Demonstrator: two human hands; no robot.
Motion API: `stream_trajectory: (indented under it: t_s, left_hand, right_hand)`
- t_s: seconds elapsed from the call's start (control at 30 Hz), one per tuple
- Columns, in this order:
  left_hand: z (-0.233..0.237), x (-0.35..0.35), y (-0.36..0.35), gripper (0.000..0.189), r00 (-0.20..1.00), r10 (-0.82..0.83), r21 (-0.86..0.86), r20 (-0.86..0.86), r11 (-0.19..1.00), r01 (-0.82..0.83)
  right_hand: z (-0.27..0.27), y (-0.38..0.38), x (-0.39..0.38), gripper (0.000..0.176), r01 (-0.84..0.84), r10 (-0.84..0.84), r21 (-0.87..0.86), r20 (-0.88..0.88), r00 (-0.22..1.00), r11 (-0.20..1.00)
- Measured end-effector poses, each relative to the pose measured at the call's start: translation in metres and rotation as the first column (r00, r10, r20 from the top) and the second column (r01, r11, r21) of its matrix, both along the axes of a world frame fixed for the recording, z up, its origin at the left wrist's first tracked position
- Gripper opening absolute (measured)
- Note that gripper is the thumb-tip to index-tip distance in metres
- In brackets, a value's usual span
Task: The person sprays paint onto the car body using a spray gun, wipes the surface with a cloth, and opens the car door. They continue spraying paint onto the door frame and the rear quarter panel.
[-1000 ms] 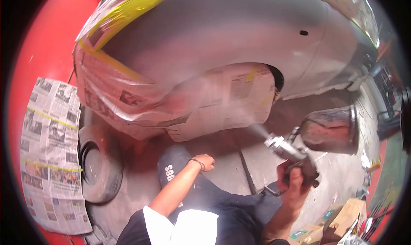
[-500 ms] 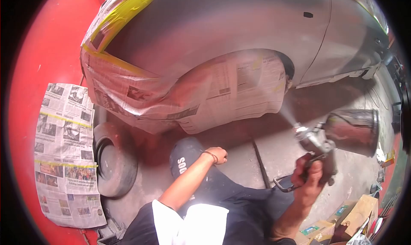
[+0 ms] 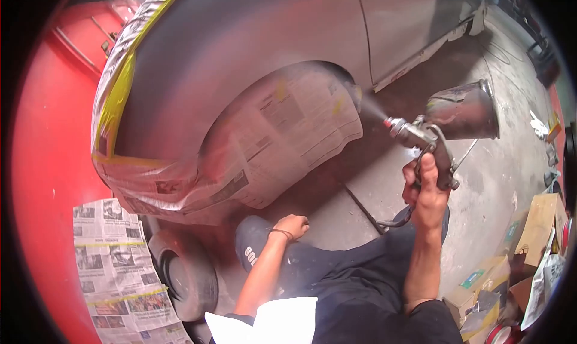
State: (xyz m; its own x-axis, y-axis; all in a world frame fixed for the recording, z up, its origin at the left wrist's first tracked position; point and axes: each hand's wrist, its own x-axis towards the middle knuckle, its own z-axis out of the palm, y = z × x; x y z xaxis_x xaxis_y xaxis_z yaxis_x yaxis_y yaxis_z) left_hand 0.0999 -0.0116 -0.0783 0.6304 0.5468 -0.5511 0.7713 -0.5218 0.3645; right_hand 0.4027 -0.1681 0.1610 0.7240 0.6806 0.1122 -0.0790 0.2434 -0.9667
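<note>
My right hand (image 3: 428, 190) is wrapped round the handle of a paint spray gun (image 3: 415, 133). A pale mist leaves its nozzle toward the car's wheel arch. The gun's paint-smeared cup (image 3: 461, 110) sits above the body, and a hose runs down from the grip. In front of me is a grey car fender (image 3: 240, 55) with reddish patches. Newspaper masking (image 3: 294, 124) covers the wheel opening, and yellow tape (image 3: 117, 100) edges the front. My left hand (image 3: 293, 226), curled closed with nothing visible in it, rests by my knee.
A tyre (image 3: 186, 275) lies at the lower left beside a newspaper-covered panel (image 3: 114, 266). Red bodywork or wall (image 3: 48, 163) fills the left side. Cardboard boxes (image 3: 538, 230) and cans stand at the lower right. A dark line crosses the concrete floor (image 3: 481, 181).
The view has turned to the right and the car appears shifted left. The spray gun in my right hand sits higher, still giving off mist. My left hand stays by the knee.
</note>
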Motion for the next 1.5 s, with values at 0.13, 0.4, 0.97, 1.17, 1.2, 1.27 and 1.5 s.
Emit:
stream_trajectory:
  t_s: [0.13,0.4,0.97,1.17,1.2,1.27,1.5]
  left_hand:
    - [0.016,-0.001,-0.002,0.033,0.987,0.077,0.033,0.140,0.996,-0.082]
    - [0.099,0.105,0.007,0.029,0.962,-0.274,0.148,-0.018,0.950,0.274]
    - [0.190,0.315,-0.067,0.018,0.582,-0.812,0.152,-0.042,0.571,0.807]
    - [0.163,0.340,-0.059,0.024,0.453,-0.876,-0.078,-0.166,0.470,0.879]
    - [0.165,0.340,-0.057,0.024,0.433,-0.886,-0.094,-0.163,0.451,0.888]
    - [0.161,0.335,-0.065,0.029,0.411,-0.896,-0.100,-0.166,0.430,0.897]
    - [0.166,0.323,-0.076,0.021,0.332,-0.942,0.061,-0.046,0.329,0.942]
  right_hand:
    - [0.000,0.001,0.028,0.040,0.155,-0.155,-0.005,-0.060,0.986,0.988]
    - [0.009,-0.011,0.081,0.039,-0.187,0.197,0.072,-0.176,0.965,0.980]
    - [-0.026,0.069,0.179,0.029,0.027,-0.054,-0.118,-0.234,0.971,0.993]
    - [-0.062,0.103,0.191,0.037,-0.001,-0.064,-0.192,-0.330,0.942,0.981]
    - [-0.065,0.108,0.194,0.038,-0.015,-0.049,-0.171,-0.362,0.931,0.985]
    - [-0.070,0.114,0.199,0.038,-0.015,-0.053,-0.184,-0.363,0.930,0.983]
    - [-0.110,0.144,0.201,0.031,0.090,-0.157,-0.419,-0.127,0.979,0.903]
